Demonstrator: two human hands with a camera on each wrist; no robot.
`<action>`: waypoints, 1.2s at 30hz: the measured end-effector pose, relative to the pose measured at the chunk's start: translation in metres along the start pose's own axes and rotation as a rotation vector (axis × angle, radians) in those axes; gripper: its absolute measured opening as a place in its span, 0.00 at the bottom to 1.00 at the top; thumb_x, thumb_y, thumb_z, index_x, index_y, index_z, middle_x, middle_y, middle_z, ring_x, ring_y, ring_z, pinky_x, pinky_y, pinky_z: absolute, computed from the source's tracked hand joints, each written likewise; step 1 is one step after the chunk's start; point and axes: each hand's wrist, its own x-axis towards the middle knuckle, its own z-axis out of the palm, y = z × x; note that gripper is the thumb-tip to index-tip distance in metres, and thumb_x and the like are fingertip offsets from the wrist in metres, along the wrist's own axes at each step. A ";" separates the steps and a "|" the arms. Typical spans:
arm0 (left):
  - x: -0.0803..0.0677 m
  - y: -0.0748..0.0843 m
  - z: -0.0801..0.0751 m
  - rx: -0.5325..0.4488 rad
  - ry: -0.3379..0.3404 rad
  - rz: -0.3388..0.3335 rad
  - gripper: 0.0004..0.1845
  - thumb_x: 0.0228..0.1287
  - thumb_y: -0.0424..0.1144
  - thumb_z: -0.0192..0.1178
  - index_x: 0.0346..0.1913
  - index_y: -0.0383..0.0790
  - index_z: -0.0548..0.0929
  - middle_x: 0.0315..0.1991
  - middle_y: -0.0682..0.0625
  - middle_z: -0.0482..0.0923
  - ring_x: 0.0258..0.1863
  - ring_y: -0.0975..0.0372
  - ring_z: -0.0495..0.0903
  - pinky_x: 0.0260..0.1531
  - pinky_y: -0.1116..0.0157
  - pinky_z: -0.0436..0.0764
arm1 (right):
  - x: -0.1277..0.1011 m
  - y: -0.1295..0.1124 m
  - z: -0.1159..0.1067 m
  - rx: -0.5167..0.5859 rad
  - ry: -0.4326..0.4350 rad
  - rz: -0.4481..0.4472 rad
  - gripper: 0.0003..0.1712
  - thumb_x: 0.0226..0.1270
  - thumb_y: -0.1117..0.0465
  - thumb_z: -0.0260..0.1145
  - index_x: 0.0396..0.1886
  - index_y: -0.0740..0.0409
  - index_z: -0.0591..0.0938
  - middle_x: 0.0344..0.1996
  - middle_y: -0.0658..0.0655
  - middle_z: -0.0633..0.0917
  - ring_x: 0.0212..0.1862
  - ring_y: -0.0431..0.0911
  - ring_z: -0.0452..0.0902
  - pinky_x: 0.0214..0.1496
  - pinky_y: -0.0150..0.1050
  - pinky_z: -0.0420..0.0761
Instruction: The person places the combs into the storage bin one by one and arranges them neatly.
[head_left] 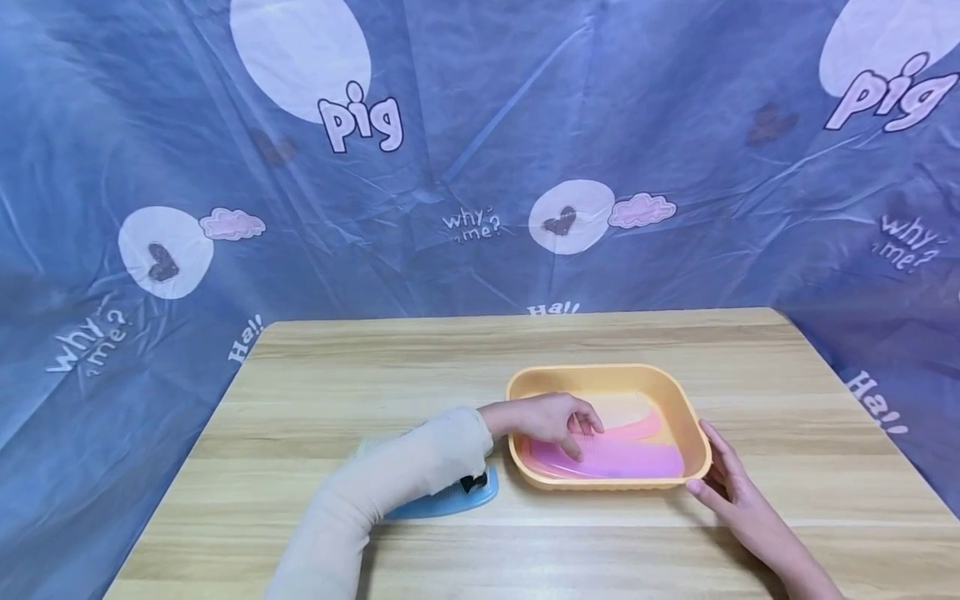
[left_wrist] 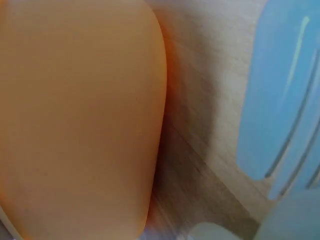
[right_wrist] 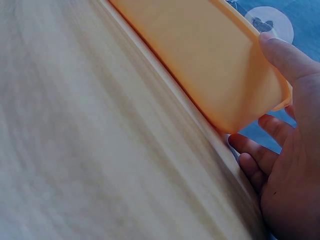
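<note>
- Two hands work at an orange tray (head_left: 693, 433) that sits on the wooden table (head_left: 375, 375), right of the middle and nearer the front edge than the back.
- Left hand (head_left: 547, 421) reaches over the tray's left rim, its curled fingers touching a pink comb (head_left: 622, 458) that lies flat in the tray; whether they pinch it cannot be told.
- Right hand (head_left: 731, 487) rests against the tray's front right corner, thumb on the rim, fingers relaxed and straight along the outer wall.
- One blue comb (head_left: 450, 500) lies on the table just left of the tray, partly under the left sleeve (head_left: 405, 475).
- Behind the table hangs a blue printed cloth (head_left: 480, 150).
</note>
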 end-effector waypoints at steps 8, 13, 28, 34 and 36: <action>0.001 0.003 0.001 0.197 -0.035 -0.011 0.26 0.50 0.34 0.73 0.55 0.44 0.82 0.38 0.58 0.76 0.37 0.71 0.70 0.43 0.80 0.70 | 0.000 -0.001 0.000 0.000 0.000 0.002 0.48 0.65 0.78 0.56 0.77 0.58 0.43 0.67 0.25 0.55 0.62 0.14 0.57 0.53 0.11 0.61; 0.001 0.005 0.001 0.263 -0.034 -0.026 0.28 0.49 0.36 0.75 0.56 0.47 0.81 0.35 0.59 0.73 0.36 0.70 0.69 0.40 0.79 0.69 | 0.001 -0.002 0.000 0.003 -0.002 0.000 0.48 0.65 0.79 0.56 0.77 0.58 0.43 0.67 0.25 0.55 0.62 0.15 0.57 0.53 0.11 0.62; -0.001 0.003 0.001 0.332 -0.058 -0.006 0.27 0.44 0.40 0.77 0.52 0.47 0.82 0.37 0.59 0.73 0.37 0.71 0.69 0.41 0.80 0.69 | 0.001 -0.003 0.001 0.004 0.000 -0.005 0.48 0.64 0.79 0.56 0.77 0.59 0.43 0.67 0.25 0.56 0.61 0.15 0.58 0.53 0.11 0.63; -0.004 0.003 -0.001 0.298 -0.081 -0.018 0.24 0.46 0.36 0.76 0.49 0.46 0.81 0.38 0.58 0.70 0.38 0.72 0.68 0.42 0.80 0.68 | 0.000 -0.003 0.001 0.005 0.000 -0.006 0.48 0.64 0.79 0.56 0.77 0.59 0.43 0.67 0.25 0.56 0.61 0.15 0.58 0.53 0.11 0.62; -0.004 0.003 -0.002 0.303 -0.084 -0.021 0.24 0.47 0.37 0.76 0.50 0.46 0.81 0.37 0.58 0.70 0.37 0.71 0.68 0.42 0.80 0.67 | 0.000 -0.003 0.001 0.006 0.002 -0.010 0.48 0.64 0.79 0.56 0.77 0.60 0.43 0.67 0.26 0.56 0.62 0.16 0.58 0.53 0.11 0.62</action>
